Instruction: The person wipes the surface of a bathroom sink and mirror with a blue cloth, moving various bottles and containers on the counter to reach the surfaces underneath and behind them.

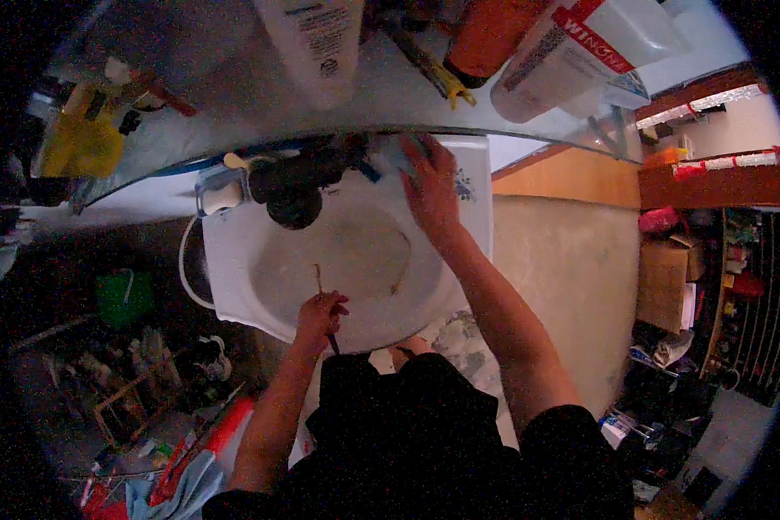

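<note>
Over the near part of the white washbasin (pixel 347 328), my left hand (pixel 319 316) is closed round a thin toothbrush (pixel 319 279). The brush's head points away from me over the bowl, and its dark handle end sticks out below the fist. My right hand (pixel 432 186) reaches to the basin's back right, just under the glass shelf. Its fingers curl at a pale greyish thing (pixel 396 158) that is too blurred to name. Left of it, a dark faucet (pixel 299 178) stands at the basin's back, its round end over the bowl.
A soap dish (pixel 222 192) with pale soap sits at the basin's back left. Above, the glass shelf (pixel 225 113) carries a white tube (pixel 316 43), an orange container (pixel 494 39) and a yellow bottle (pixel 82 130). A green bucket (pixel 123 299) stands left; cardboard boxes (pixel 665 282) are right.
</note>
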Motion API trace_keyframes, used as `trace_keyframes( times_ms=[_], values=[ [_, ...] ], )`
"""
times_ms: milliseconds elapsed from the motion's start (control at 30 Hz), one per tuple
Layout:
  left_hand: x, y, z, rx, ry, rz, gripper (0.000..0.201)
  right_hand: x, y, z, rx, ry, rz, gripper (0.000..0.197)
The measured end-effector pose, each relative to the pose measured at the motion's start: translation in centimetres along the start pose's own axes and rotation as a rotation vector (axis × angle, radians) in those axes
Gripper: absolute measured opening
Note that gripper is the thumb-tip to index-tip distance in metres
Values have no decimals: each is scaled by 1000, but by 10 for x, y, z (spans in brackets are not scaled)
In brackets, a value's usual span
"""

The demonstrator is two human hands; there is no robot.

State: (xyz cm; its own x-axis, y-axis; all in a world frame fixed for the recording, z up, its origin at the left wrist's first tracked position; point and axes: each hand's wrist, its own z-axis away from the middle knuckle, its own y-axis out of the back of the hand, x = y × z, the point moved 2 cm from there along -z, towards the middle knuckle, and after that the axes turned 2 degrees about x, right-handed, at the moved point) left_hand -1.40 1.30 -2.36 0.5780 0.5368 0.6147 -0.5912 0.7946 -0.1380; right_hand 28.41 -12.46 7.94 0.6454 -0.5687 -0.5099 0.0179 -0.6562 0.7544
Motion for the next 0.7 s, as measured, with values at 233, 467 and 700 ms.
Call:
trace_keyframes(
  times_ms=[233, 467, 700],
  values=[
    [-3, -2, 15, -96, -539, -620, 22, 71, -39, -13, -134, 271, 244, 51],
    [-23, 25, -1, -9, -187, -147, 26, 84, 27, -13, -281, -183, 400, 57],
    [-3, 4, 13, 24, 66, 112, 29, 91, 48, 124, -91, -156, 397, 61]
  ],
)
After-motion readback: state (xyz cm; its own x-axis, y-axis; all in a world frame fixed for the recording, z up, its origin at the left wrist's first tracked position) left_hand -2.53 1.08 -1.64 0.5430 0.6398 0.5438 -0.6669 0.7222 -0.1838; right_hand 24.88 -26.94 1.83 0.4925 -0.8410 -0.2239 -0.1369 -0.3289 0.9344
